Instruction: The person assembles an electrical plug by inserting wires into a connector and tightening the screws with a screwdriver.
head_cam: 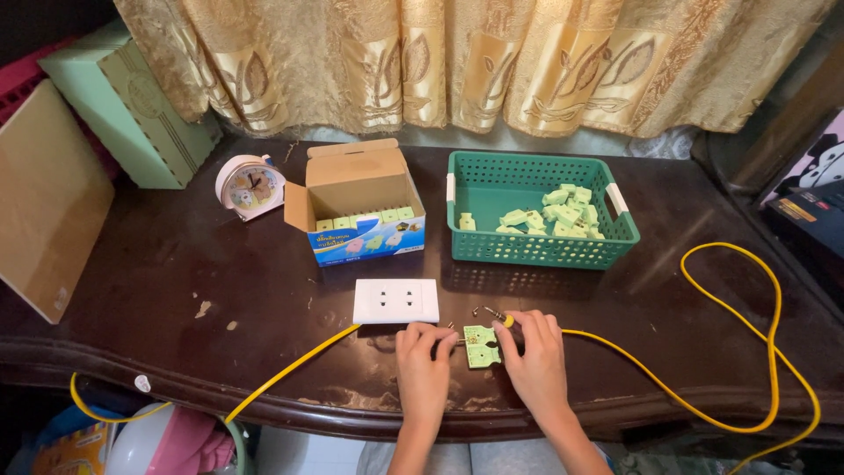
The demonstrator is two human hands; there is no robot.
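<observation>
We rest both wrists on the table edge (264, 400); left hand (422, 356) pinches the green plug half (481, 346), right hand (534, 350) fingertips clamp the yellow cable (730, 264).

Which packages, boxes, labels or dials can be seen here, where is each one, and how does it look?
Open cardboard box: table centre-left, brown flaps, blue and white printed front, pale green parts inside.
Tall box: far left, mint green, lying tilted.
Dark box: right edge, black with a small yellow label.
Small clock: left of the cardboard box, round, pink and white dial.
No screens in view.
</observation>
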